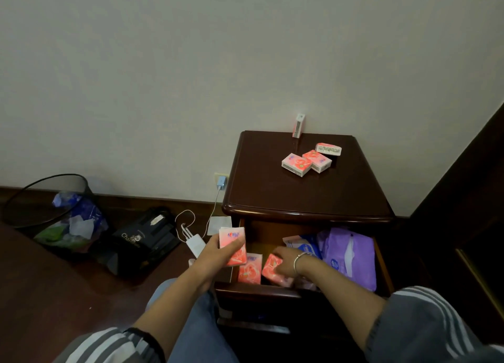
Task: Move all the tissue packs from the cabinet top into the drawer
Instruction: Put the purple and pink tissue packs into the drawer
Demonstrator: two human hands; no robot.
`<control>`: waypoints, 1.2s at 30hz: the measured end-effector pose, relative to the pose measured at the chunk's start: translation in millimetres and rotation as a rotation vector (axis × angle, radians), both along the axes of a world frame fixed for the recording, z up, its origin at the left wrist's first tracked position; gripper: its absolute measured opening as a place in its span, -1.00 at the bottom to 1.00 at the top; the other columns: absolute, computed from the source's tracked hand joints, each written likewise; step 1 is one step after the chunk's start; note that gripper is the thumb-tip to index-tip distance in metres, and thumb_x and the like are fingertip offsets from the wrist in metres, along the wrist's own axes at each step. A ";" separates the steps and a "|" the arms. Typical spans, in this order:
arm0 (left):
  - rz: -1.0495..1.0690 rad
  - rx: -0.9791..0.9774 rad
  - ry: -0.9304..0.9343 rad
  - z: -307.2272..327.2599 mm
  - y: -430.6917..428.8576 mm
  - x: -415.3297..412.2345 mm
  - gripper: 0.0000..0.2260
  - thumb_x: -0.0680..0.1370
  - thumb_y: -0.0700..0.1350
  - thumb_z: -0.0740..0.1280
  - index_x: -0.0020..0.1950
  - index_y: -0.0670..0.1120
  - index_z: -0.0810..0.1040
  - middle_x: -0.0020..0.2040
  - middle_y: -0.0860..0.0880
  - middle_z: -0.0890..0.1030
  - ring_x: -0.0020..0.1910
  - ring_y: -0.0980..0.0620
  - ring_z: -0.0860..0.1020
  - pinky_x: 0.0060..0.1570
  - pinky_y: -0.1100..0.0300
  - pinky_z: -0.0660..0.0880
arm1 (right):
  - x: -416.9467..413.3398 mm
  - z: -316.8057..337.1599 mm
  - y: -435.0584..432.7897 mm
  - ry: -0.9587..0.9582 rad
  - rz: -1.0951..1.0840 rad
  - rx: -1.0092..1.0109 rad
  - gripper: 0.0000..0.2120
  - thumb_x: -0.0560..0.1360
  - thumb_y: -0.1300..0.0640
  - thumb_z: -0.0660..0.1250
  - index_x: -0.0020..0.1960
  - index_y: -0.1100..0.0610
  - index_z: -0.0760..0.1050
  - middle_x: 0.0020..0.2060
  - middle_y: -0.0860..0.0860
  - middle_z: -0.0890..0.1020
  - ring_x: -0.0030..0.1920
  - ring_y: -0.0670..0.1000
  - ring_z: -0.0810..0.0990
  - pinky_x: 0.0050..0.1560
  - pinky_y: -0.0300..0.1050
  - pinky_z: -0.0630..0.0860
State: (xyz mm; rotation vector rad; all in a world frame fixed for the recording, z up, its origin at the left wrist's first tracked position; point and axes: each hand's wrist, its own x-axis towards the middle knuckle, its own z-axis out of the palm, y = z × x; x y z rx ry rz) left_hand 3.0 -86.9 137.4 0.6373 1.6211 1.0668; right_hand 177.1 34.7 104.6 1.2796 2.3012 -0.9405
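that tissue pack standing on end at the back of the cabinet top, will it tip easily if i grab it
Probably. The upright pack stands on its narrow end against the wall, so a sideways nudge would likely topple it. It looks like a soft plastic-wrapped pack, so it should be light and give a little when squeezed. Pinching its two broad faces from above seems safest.

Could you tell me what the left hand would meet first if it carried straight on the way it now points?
Probably the cabinet's front edge: the left hand, holding a tissue pack over the open drawer's left side, points up and right toward it. Depth is unclear.
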 end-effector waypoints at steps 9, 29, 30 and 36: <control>-0.020 -0.012 -0.038 -15.0 1.2 1.5 -0.40 0.43 0.16 0.43 0.39 -0.02 0.36 0.19 -0.07 0.61 0.14 -0.07 0.60 0.27 -0.11 0.46 | 12.3 -13.4 -14.0 0.241 -0.469 -0.146 -0.66 0.53 -0.01 0.25 0.24 0.14 0.47 0.11 0.15 0.61 0.08 0.14 0.60 0.02 -0.06 0.52; -0.354 0.033 0.021 6.2 17.2 13.8 -0.42 0.39 0.23 0.37 0.35 0.03 0.42 0.14 0.00 0.65 0.13 0.03 0.62 0.25 -0.04 0.49 | 11.8 64.1 -10.6 0.665 -0.479 -0.528 -0.75 0.47 -0.17 0.31 0.05 -0.06 0.53 0.02 -0.01 0.66 0.00 -0.07 0.65 -0.07 -0.19 0.55; -0.359 0.052 0.009 7.1 19.1 17.8 -0.44 0.42 0.24 0.33 0.35 0.03 0.42 0.15 -0.01 0.66 0.13 0.03 0.63 0.25 -0.04 0.49 | 9.9 63.1 -11.8 0.693 -0.483 -0.575 -0.75 0.47 -0.09 0.35 0.10 -0.02 0.53 0.03 0.01 0.66 0.01 -0.04 0.66 -0.03 -0.16 0.57; -0.372 -0.031 -0.076 0.5 28.3 23.0 -0.30 0.42 0.46 0.08 0.39 0.05 0.38 0.20 -0.08 0.62 0.16 -0.01 0.61 0.28 -0.05 0.46 | 2.6 37.9 -15.4 0.800 -0.618 -0.636 -0.64 0.46 0.16 0.40 0.24 0.11 0.47 0.11 0.14 0.62 0.07 0.09 0.64 0.09 -0.02 0.57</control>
